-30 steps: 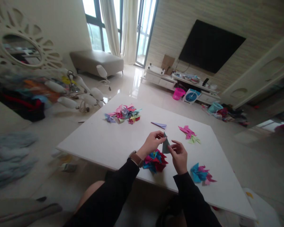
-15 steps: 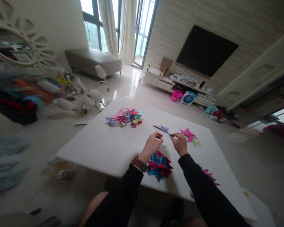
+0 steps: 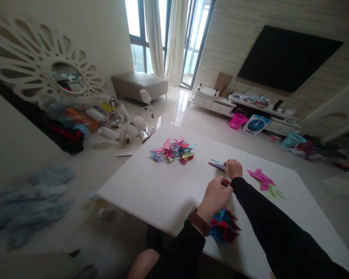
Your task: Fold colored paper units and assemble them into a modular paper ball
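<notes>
On the white table [image 3: 151,190], in the head view, the right hand [image 3: 233,169] rests curled fingers on the purple folded paper [image 3: 216,164]; pinching or pressing, it cannot be told. The left hand [image 3: 215,197] hovers just behind, fingers curled in, contents hidden. The step looks like laying a piece down; letting go would call for a straight lift

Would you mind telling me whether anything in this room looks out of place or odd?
Yes: a chandelier with white shades lies on the floor, left of the white table. Such a fitting normally hangs overhead, so it looks taken down or not yet mounted.
</notes>
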The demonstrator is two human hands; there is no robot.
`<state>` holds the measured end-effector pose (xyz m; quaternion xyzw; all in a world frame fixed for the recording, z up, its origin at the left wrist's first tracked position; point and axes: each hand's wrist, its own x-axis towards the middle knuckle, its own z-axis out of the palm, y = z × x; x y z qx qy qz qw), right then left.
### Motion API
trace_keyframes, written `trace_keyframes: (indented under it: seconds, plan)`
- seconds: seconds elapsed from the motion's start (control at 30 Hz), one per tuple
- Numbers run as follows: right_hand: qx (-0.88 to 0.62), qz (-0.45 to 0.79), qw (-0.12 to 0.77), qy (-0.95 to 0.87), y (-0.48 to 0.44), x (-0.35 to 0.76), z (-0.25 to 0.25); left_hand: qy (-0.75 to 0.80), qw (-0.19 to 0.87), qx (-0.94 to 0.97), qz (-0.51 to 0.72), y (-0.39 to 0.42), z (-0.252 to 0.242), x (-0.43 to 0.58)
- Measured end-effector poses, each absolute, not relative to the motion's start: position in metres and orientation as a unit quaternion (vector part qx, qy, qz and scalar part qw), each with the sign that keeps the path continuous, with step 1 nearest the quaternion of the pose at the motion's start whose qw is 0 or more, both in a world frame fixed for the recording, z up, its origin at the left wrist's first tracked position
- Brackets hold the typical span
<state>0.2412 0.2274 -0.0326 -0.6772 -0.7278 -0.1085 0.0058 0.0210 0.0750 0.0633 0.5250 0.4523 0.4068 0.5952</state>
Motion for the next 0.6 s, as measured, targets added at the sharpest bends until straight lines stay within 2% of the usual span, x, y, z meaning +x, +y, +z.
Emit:
trace_keyframes:
  seconds: [0.27,0.4,0.6]
  plan:
    - [-0.679,-0.031,0.023,-0.733,0.213,0.237,-0.047,0.450,0.603,0.516,0.408,0.078,0.059,0.025]
    - [-0.662,0.021,0.091,-0.744,0.220,0.208,-0.035,0.447,0.602,0.496,0.438,0.077,0.064,0.027]
    - [-0.567,0.192,0.227,-0.768,0.221,0.110,-0.031,0.414,0.597,0.462,0.508,0.079,0.068,0.028]
